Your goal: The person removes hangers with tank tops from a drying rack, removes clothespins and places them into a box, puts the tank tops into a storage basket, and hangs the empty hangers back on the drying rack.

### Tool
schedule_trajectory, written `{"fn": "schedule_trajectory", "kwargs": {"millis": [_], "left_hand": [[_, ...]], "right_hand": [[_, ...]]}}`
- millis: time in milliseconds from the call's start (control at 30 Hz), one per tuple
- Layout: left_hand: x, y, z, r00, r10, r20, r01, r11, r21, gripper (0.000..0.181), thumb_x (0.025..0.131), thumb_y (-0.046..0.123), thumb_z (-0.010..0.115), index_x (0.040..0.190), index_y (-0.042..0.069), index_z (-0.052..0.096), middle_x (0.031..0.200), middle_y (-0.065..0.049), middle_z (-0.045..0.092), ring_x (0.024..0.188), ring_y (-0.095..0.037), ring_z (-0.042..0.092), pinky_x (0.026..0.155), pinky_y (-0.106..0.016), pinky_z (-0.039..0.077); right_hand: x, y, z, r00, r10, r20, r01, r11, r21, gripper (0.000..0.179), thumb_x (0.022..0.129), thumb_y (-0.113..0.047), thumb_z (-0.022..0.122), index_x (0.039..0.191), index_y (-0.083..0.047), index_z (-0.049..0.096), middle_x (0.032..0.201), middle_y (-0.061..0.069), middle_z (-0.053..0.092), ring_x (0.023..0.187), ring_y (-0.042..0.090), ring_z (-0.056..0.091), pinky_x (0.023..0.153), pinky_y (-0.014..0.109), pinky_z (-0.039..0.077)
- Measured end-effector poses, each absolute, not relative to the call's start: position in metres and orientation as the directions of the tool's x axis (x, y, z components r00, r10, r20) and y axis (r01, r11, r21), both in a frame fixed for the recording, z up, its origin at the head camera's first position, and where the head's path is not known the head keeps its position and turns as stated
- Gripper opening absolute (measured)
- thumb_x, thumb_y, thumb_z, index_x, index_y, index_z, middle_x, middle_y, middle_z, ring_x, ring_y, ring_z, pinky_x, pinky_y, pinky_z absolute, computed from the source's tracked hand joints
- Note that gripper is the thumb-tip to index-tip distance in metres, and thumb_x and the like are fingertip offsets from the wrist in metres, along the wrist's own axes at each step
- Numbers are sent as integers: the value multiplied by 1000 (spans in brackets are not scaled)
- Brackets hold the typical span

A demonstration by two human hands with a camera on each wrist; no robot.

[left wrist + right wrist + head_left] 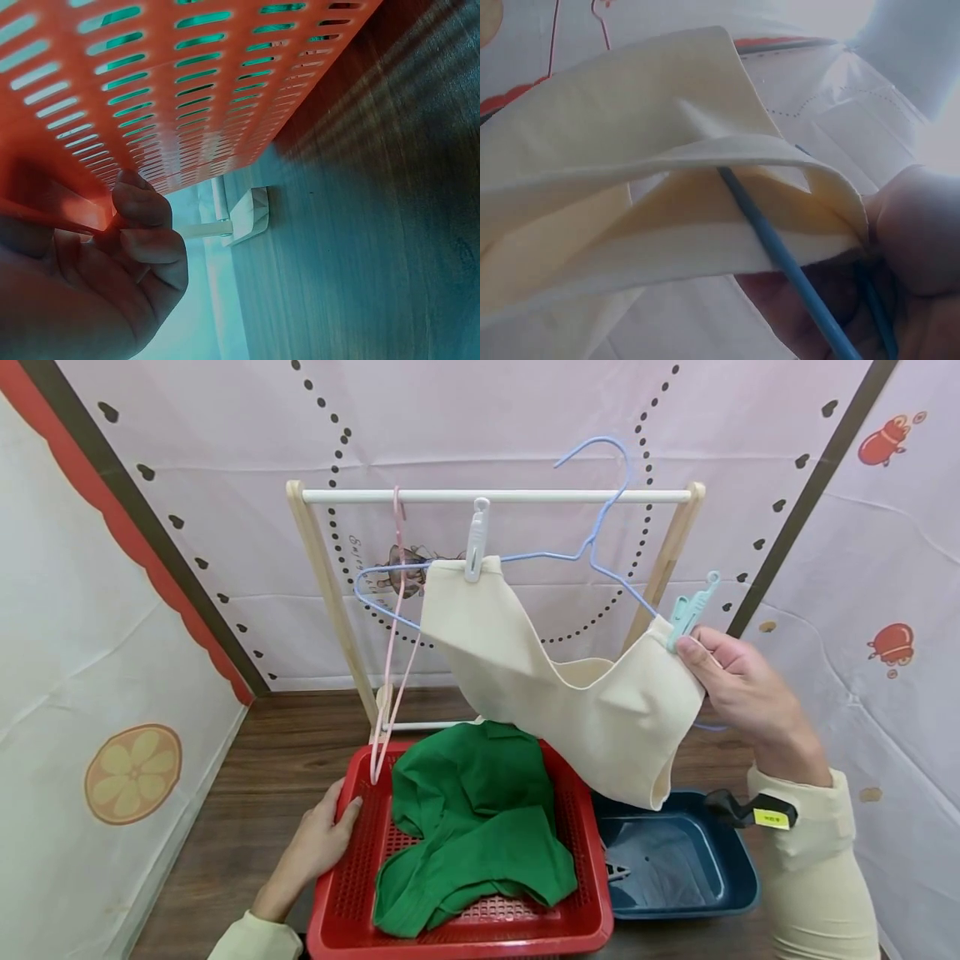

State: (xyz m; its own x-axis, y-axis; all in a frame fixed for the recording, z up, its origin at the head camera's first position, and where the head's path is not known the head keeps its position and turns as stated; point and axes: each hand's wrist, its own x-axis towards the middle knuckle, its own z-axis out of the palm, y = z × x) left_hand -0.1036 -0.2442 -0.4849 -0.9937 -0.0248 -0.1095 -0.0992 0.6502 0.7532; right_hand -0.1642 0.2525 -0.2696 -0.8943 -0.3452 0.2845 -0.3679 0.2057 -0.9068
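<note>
A cream tank top (517, 668) hangs by its shoulders on a blue hanger (543, 556). A grey clothespin (477, 539) clips its left shoulder, a mint-green clothespin (691, 610) its right one. My right hand (757, 702) pinches the fabric and hanger just below the mint clothespin, thumb in front. In the right wrist view, the hanger's blue wire (780, 251) runs inside the top. My left hand (318, 839) grips the left rim of the red basket (341, 881); the left wrist view shows its fingers curled at the rim. Crumpled green cloth (480, 843) lies in the basket.
Behind stands a small rack with a white rail (525, 496) and wooden legs (330, 585). From the rail hangs a pink hanger (390, 652), its lower end over the basket. A dark blue bin (675, 860) with a grey clothespin (618, 872) stands right of the basket.
</note>
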Motion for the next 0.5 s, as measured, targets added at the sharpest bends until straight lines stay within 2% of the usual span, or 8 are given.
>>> {"fn": "schedule_trajectory", "kwargs": {"millis": [167,267,367,500], "left_hand": [[-104,-244,-486,-994,-23,-107,-96,652,752,48,106,25,47,150,8,34,99,-20,65,63,-17,65,53,-31,55],[-104,-244,-487,-995,-19,-101,-89,654,751,48,106,25,47,149,8,34,98,-19,65,63,-16,65,53,-30,55],[-105,-245,-488,-995,-17,-99,-86,652,753,48,106,25,46,149,7,34,97,-19,66,61,-15,65,52,-30,55],[-105,-245,-487,-994,-19,-107,-93,645,759,48,106,25,46,149,7,34,97,-20,65,60,-16,65,51,-30,55]], "right_hand": [[-162,244,-268,-889,-386,246,-320,141,-937,25,107,-21,44,95,-5,59,75,3,70,61,13,68,54,26,53],[-158,239,-267,-881,-419,219,-282,94,-955,27,108,-23,43,96,-5,59,70,1,68,52,9,60,42,27,44],[-154,235,-265,-876,-441,194,-241,52,-969,28,108,-25,42,98,-5,59,69,1,68,47,8,54,36,29,34],[-150,229,-260,-877,-439,197,-220,2,-975,28,108,-25,42,102,-5,60,73,2,70,49,9,57,35,30,32]]}}
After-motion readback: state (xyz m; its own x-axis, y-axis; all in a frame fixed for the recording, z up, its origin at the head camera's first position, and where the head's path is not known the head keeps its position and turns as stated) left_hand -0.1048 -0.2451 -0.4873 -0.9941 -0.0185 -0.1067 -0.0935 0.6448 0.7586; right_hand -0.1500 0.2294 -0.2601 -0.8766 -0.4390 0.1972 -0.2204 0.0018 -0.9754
